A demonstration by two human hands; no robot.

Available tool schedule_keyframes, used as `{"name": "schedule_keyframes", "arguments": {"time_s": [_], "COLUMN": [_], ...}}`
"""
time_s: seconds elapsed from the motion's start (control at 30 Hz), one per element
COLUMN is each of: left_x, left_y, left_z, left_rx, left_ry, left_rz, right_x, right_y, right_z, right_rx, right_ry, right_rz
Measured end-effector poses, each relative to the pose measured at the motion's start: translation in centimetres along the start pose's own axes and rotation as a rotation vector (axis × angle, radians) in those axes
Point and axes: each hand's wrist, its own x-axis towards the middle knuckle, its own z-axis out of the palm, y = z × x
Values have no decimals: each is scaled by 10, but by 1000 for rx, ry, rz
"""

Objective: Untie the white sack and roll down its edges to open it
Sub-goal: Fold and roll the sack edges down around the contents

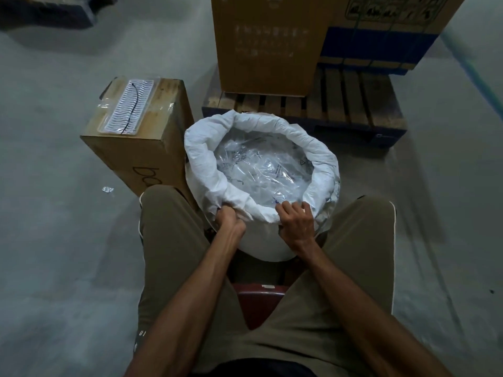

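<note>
The white sack (200, 156) stands on the floor between my knees, its mouth wide open. Its edge is rolled down into a thick white rim all the way round. Inside lie several clear plastic packets (264, 170) with blue print. My left hand (228, 220) is clenched on the near-left part of the rolled rim. My right hand (296, 225) grips the near-right part of the rim, fingers curled over the fabric. No tie or string is visible on the sack.
A cardboard box (141, 148) with a plastic blister pack (130, 104) on top stands just left of the sack. Behind it a wooden pallet (353, 110) carries tall cartons (266, 44). I sit on a dark red stool (258, 303). A foil scrap (107, 189) lies on the grey floor.
</note>
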Motion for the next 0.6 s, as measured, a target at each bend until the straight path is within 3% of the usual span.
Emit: {"name": "schedule_keyframes", "arguments": {"time_s": [0.1, 0.2, 0.33, 0.47, 0.6], "left_x": [22, 14, 2, 7, 15], "left_y": [3, 4, 7, 16, 16], "left_z": [-4, -6, -7, -8, -17], "left_rx": [-172, -201, -229, -64, 316], "left_ry": [12, 78, -100, -121, 113], "left_rz": [-63, -60, -81, -8, 138], "right_x": [-4, -1, 34, 50, 35], "right_y": [-5, -13, -25, -48, -72], "right_z": [-11, -22, -22, -19, 5], "right_rx": [147, 292, 319, 311, 98], "right_ry": [-160, -269, -476, -352, -213], "right_rz": [85, 102, 2, 105, 15]}}
